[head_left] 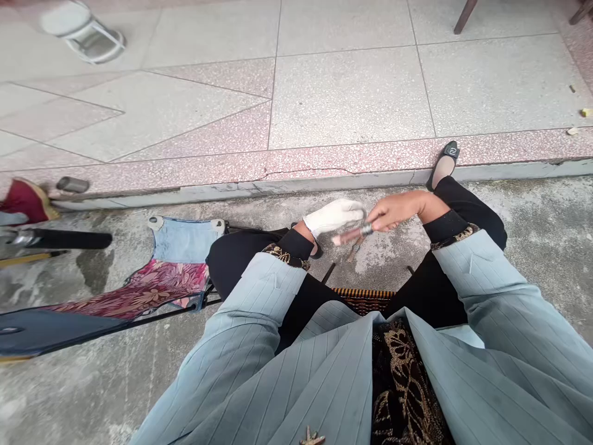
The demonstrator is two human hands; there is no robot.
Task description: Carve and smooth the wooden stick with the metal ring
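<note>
A white glove covers my left hand; its fingers are curled together close to my right hand, and what they hold, if anything, is hidden. My bare right hand is closed around a tool with a brown wooden handle and a silvery metal collar. The handle's end points left, below the gloved fingers, and is blurred. Just beneath it a thin brownish piece shows, too smeared to name. Both hands are held between my knees, over the concrete ground.
A low step edge of speckled tile runs across in front of me. To my left stands a folding chair of patched fabric. A white stool is at the upper left, a short metal cylinder on the step. Woven wicker shows beneath me.
</note>
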